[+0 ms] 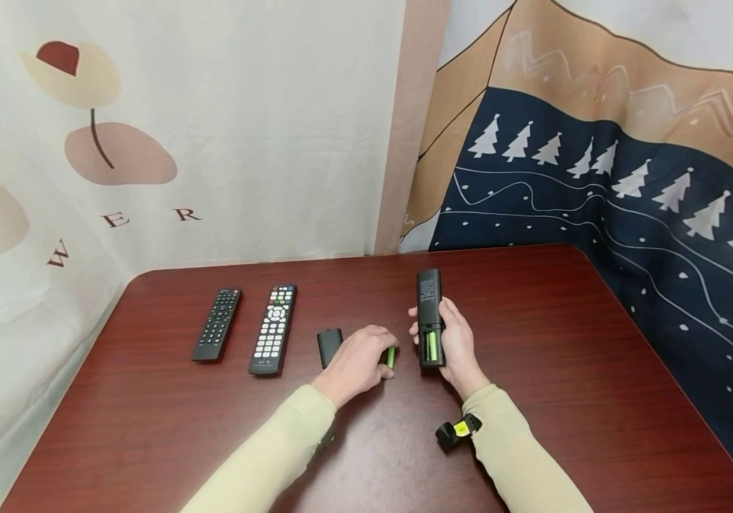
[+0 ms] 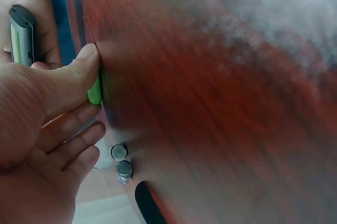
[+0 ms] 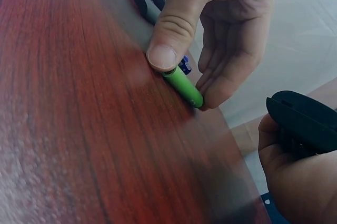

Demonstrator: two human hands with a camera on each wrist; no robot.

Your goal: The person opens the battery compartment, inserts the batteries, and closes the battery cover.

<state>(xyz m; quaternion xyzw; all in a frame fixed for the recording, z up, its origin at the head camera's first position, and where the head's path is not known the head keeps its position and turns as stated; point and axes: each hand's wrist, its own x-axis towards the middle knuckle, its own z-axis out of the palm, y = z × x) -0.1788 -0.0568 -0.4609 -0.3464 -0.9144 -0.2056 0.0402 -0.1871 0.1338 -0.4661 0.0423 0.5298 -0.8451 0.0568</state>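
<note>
My left hand (image 1: 356, 363) is low over the table, its thumb and fingers pinching a green battery (image 3: 184, 88) by the ends. In the head view part of that battery shows past the fingertips. My right hand (image 1: 461, 345) grips a black remote control (image 1: 429, 292) with its back turned up. The remote's battery compartment is uncovered, and green shows inside it (image 1: 432, 345). Just left of my left hand lies a black battery cover (image 1: 329, 345), partly hidden by that hand.
Two more remote controls lie on the left of the table, a small black one (image 1: 217, 324) and a longer one with white buttons (image 1: 273, 329). Beyond my left hand, grey battery ends (image 2: 119, 152) show in the left wrist view. Printed curtains (image 1: 276, 128) hang behind the table (image 1: 167, 434).
</note>
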